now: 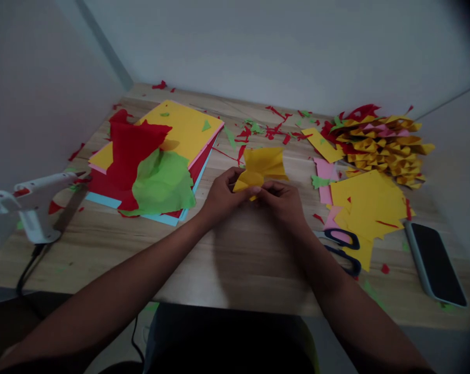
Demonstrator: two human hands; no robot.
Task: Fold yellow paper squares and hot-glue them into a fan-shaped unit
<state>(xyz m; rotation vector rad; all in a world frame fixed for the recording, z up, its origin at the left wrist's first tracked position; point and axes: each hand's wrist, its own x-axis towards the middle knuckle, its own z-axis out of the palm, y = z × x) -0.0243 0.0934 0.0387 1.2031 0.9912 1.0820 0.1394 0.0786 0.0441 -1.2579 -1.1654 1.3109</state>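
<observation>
A folded piece of yellow paper (265,161) is held up over the middle of the wooden table. My left hand (227,195) pinches its lower left part, thumb in front. From the other side, my right hand (282,200) grips the bottom edge with thumb and fingertips close to the left thumb. The upper part of the paper spreads out in creased flaps. Beyond the right hand lie cut yellow sheets (363,200), with dark-handled scissors (342,239) partly over them; the right forearm passes close to the handles.
A white glue gun (36,202) with a cord stands at left. Stacked coloured paper (196,122) bears red crepe paper (131,150) and green crepe paper (165,182). A bundle of folded yellow paper (387,145) sits back right, a phone (438,265) front right. Red and green scraps (274,130) litter the back.
</observation>
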